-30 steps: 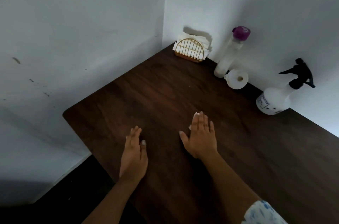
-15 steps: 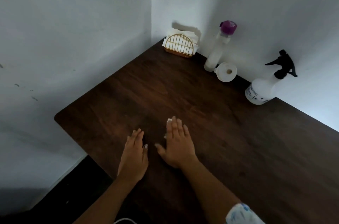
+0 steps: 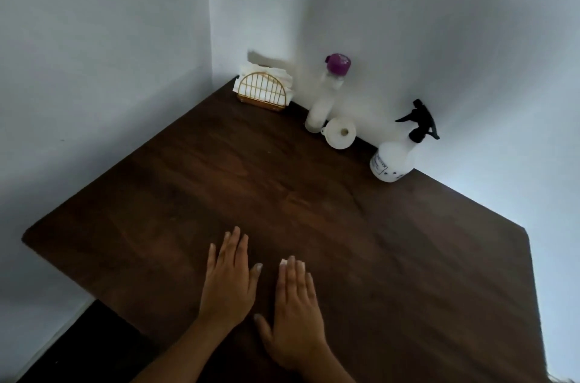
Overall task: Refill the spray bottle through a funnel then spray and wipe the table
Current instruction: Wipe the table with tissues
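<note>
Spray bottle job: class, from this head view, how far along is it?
Likely done: spray bottle stands with its trigger head on, funnel lies beside the capped refill bottle. In hand: right hand presses a white tissue flat on the table; left hand rests flat. Left: finishing the wipe.

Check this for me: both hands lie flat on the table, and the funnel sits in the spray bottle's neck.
The funnel is wrong. The left hand and right hand do lie flat on the table, but the funnel rests on the table between the capped bottle and the spray bottle, not in its neck. The head view shows it.
</note>
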Available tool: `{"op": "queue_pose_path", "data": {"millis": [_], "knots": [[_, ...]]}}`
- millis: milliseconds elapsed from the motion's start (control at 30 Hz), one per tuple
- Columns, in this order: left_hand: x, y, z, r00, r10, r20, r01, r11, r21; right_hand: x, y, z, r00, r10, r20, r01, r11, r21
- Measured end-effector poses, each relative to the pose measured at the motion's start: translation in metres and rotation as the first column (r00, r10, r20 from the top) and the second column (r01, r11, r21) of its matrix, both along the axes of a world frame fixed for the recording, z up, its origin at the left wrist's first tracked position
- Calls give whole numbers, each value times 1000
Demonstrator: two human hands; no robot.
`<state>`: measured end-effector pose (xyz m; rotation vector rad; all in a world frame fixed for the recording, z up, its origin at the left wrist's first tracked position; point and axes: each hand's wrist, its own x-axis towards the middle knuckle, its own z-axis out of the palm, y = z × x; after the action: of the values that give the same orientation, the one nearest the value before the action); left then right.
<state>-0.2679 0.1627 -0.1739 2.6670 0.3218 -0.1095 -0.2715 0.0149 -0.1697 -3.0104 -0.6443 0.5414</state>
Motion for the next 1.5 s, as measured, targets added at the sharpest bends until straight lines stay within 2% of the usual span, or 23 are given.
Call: {"op": "queue_pose_path", "data": {"millis": [167, 200, 300, 433, 533, 633, 700, 800, 867, 933, 1100, 1200, 1400, 1500], "knots": [[1, -2, -3, 989, 90, 115, -86, 996, -40, 63, 15, 7, 955, 288, 68, -291, 956, 46], [0, -2, -4, 987, 111, 115, -106, 993, -45, 81, 15, 9, 950, 304, 76, -307, 951, 36], [-7, -6, -1, 983, 142, 113, -137, 989, -51, 130, 0, 11, 980, 137, 145, -142, 990, 23], [-13, -48, 0, 985, 149, 86, -146, 988, -46, 163, -71, 5, 985, -110, 130, 110, 994, 5], [-13, -70, -1, 988, 130, 79, -126, 990, -56, 140, -109, 4, 963, -237, 126, 234, 971, 36], [-6, -88, 1, 982, 147, 123, -136, 986, -91, 98, -105, 1, 959, -265, 99, 257, 962, 87], [2, -96, 1, 969, 202, 145, -184, 975, -128, 80, -84, -1, 981, -179, 73, 172, 980, 100], [14, -101, 0, 951, 257, 170, -234, 961, -146, 84, -48, -9, 993, 73, 91, -84, 989, 124], [20, -102, 1, 941, 299, 156, -274, 948, -162, 112, -33, -5, 969, 206, 135, -223, 966, 128], [26, -103, 4, 931, 334, 146, -310, 937, -164, 152, -22, -4, 951, 265, 157, -284, 952, 112], [33, -111, 9, 924, 339, 178, -306, 933, -190, 255, -36, 3, 980, 94, 178, -102, 994, 39], [36, -114, 10, 929, 318, 192, -283, 940, -190, 280, -69, 4, 983, -9, 182, 12, 1000, -17], [38, -113, 7, 935, 302, 187, -267, 944, -191, 198, -109, 4, 974, -197, 108, 193, 980, 49], [39, -111, 7, 936, 291, 197, -258, 950, -177, 144, -98, 2, 974, -205, 101, 194, 975, 108]]}}
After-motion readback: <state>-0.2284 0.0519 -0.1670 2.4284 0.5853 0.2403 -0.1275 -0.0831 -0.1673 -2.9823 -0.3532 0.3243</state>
